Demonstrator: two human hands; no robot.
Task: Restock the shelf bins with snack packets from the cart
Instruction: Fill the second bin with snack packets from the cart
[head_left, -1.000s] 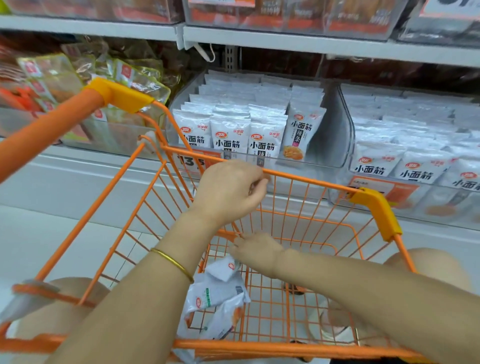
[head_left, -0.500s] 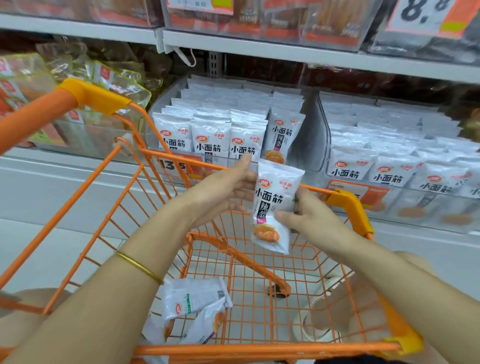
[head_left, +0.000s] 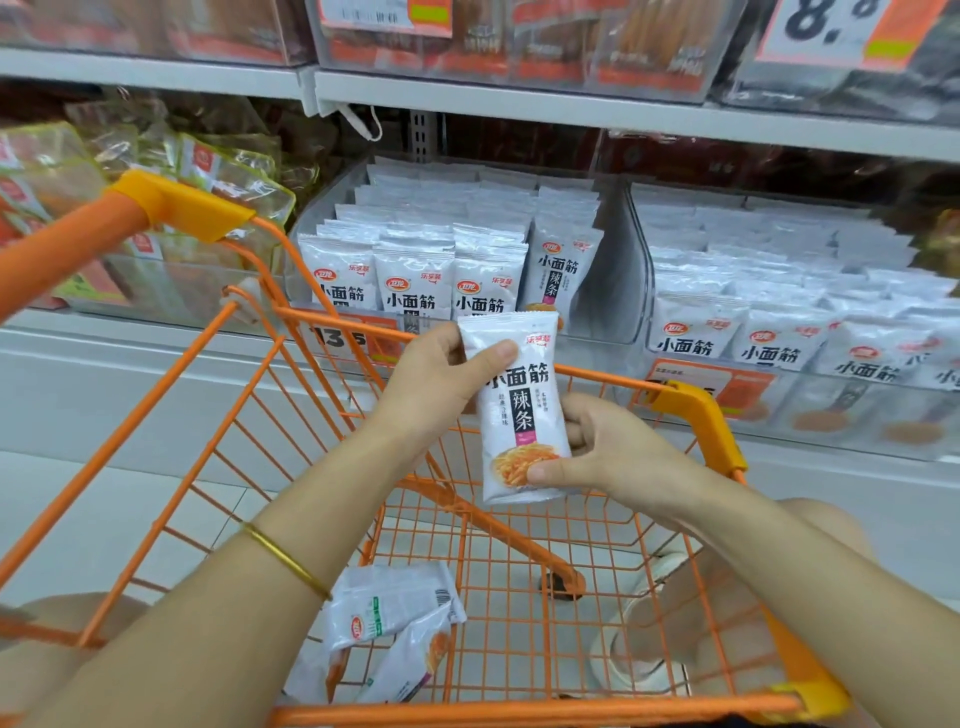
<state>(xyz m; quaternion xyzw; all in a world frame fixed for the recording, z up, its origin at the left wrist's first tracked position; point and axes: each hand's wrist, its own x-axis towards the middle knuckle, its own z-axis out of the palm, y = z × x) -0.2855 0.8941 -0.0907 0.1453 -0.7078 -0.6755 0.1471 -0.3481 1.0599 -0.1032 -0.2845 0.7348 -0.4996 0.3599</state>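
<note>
Over the cart (head_left: 696, 415), my left grip (head_left: 431, 379) and right grip (head_left: 618, 452) pinch one upright packet (head_left: 519, 410). Its bin (head_left: 608, 291) lies just beyond the cart, nearer the left grip.

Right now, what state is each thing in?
snack packet: upright, held over the cart.
left hand: grips its top.
right hand: pinches its bottom.
loose packets: lying flat in cart.
middle bin: nearly full, front-right gap.
right bin: filled with packets.
</note>
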